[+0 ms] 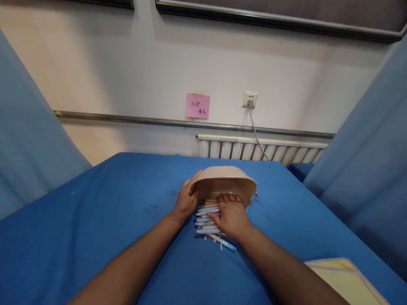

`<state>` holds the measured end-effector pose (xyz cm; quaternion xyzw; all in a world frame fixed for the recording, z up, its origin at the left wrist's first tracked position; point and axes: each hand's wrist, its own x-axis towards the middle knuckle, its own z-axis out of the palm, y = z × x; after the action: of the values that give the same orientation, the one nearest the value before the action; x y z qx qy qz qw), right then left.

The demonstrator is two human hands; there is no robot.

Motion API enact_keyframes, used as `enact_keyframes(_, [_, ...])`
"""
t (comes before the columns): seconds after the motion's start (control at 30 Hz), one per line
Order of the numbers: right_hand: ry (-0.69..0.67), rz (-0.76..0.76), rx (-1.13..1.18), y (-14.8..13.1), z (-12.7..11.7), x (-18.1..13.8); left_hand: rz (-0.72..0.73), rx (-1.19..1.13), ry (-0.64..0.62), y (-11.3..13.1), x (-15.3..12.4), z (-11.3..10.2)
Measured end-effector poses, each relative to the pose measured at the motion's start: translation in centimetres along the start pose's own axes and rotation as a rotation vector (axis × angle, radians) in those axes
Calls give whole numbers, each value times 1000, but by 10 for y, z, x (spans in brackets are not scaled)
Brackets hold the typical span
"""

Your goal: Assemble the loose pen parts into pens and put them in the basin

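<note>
A beige plastic basin is tipped on its side on the blue cloth, its opening facing me. My left hand grips its left rim, with a ring on one finger. Several pens, mostly pale blue and white, lie in a pile at the mouth of the basin. Over the pile rests my right hand, fingers reaching into the basin and thumb apart, touching the pens. Closest to me, a pen with a bright blue end lies at a slant. The pen ends inside the basin are partly hidden by my right hand.
The blue cloth covers a table against the wall. A yellow cloth lies at the front right. Behind are a radiator, a metal pipe, a plugged-in cable and a pink note. Blue curtains hang at both sides.
</note>
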<state>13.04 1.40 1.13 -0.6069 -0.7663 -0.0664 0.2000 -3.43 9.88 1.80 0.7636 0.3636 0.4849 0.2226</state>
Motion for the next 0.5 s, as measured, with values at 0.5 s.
enact_keyframes(0.5, [-10, 15, 95, 1, 19, -3, 127, 78, 155, -16, 1, -8])
